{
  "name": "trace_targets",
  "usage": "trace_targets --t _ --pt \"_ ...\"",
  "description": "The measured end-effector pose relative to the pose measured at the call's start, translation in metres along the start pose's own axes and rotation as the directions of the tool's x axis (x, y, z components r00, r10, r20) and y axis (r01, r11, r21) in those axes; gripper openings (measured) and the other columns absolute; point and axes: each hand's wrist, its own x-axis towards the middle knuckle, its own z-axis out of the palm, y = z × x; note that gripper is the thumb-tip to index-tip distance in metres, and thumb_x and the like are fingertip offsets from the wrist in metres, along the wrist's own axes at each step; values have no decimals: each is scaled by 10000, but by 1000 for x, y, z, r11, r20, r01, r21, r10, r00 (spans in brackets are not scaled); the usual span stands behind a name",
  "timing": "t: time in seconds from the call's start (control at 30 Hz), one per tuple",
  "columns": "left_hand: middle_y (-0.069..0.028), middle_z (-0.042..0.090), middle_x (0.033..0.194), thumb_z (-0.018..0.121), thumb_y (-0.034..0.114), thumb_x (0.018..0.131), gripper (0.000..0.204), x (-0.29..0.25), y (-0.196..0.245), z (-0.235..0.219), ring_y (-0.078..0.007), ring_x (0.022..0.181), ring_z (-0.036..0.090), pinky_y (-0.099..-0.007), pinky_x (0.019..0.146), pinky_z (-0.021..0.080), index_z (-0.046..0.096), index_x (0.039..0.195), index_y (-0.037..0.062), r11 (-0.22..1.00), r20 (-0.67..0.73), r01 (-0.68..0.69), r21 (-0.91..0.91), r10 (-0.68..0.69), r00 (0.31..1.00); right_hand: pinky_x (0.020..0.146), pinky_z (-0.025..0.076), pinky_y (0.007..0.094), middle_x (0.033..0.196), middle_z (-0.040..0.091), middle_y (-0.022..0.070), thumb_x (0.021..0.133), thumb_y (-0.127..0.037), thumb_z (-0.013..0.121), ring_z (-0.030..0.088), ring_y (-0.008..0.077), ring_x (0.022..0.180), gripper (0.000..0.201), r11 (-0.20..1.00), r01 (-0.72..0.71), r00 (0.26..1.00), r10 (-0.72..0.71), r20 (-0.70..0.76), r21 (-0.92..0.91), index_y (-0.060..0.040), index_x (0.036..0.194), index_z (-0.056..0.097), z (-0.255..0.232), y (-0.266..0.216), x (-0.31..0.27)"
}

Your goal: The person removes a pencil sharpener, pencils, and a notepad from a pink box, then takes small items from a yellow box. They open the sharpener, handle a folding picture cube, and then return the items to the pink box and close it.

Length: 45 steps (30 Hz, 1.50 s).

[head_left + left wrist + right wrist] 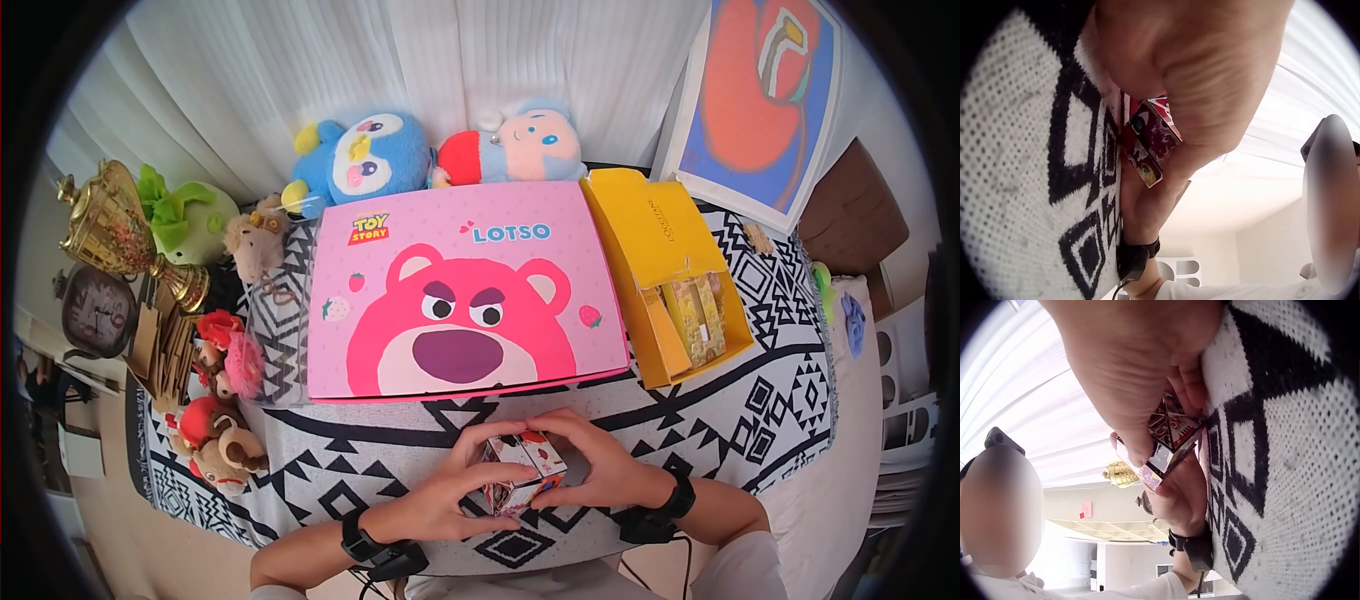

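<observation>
A small picture-printed cube (522, 468) is held between both hands in front of the pink box, close above the patterned cloth. The left hand (440, 500) grips it from the left, its thumb along the near face. From the right, the right hand (600, 462) pinches it with thumb and fingers. In the left wrist view the cube (1157, 134) shows dark red printed faces at uneven angles. Dark and silvery faces of the cube (1169, 434) appear in the right wrist view, partly covered by the fingers.
Beyond the hands lies a pink Lotso box (460, 300), with an open yellow box (630, 230) to its right. Two plush toys (365, 160) sit behind. At left are a gold trophy (115, 225), a clock (98, 310) and several small plush toys (215, 445).
</observation>
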Motion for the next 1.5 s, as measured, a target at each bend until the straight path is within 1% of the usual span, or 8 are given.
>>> trace_targets --t 0.13,0.2,0.23,0.57,0.73,0.97,1.23,1.5 --pt "-135 256 1445 849 85 694 803 -1 -1 0 -309 1380 278 -450 1110 289 443 1385 141 998 25 -32 -48 33 999 893 460 338 1242 466 130 681 -207 872 535 225 1061 848 999 -27 1000 26 16 40 -73 1376 404 1 3 -2" --pt "-135 248 1455 849 93 697 913 -5 -7 6 -268 1388 275 -432 1113 289 325 1444 83 955 -117 118 -273 -155 981 895 456 336 1242 463 119 655 -175 887 527 219 1081 870 999 30 999 -30 -12 -11 -80 1374 405 0 3 -3" --pt "-135 283 1443 854 77 682 974 -4 -6 1 -246 1380 302 -416 1119 287 265 1457 40 972 -98 163 -167 -181 979 897 452 333 1241 461 107 629 -144 902 519 214 1102 894 994 87 995 -89 -39 -64 -88 1371 407 0 2 -3" --pt "-123 380 1379 866 47 650 960 -3 -8 0 -235 1303 394 -375 1108 311 318 1438 35 971 -80 128 -201 -147 986 1020 372 391 1293 418 139 658 -69 841 434 289 1223 742 991 137 990 -137 -14 6 -95 1278 434 1 12 -4" --pt "-105 418 1337 829 27 700 910 -1 3 4 -210 1302 389 -356 1100 317 306 1445 17 765 -33 257 -591 -342 939 1010 380 385 1343 360 162 651 18 785 411 310 1237 711 945 278 961 -274 -49 173 -112 1236 403 8 19 2" --pt "-89 420 1321 814 -2 708 860 -5 -10 5 -199 1283 406 -347 1093 310 340 1425 28 865 -96 168 -473 -240 966 1008 379 363 1368 328 157 721 -43 789 383 304 1270 797 978 206 973 -207 97 27 -114 1376 339 2 1 2" --pt "-106 411 1307 845 51 677 878 -4 -9 2 -211 1206 463 -352 1054 366 374 1418 82 975 -215 120 -186 -160 963 1049 393 395 1407 372 174 738 -178 830 432 258 1285 900 973 -144 989 135 63 183 -35 1439 284 6 4 -5" --pt "-103 415 1299 843 21 668 855 -7 -13 3 -206 1223 454 -347 1044 364 386 1389 81 960 -257 130 -246 -194 947 1039 404 370 1363 439 169 743 -121 805 498 254 1226 779 991 -50 999 50 5 126 -16 1364 346 8 12 -7"
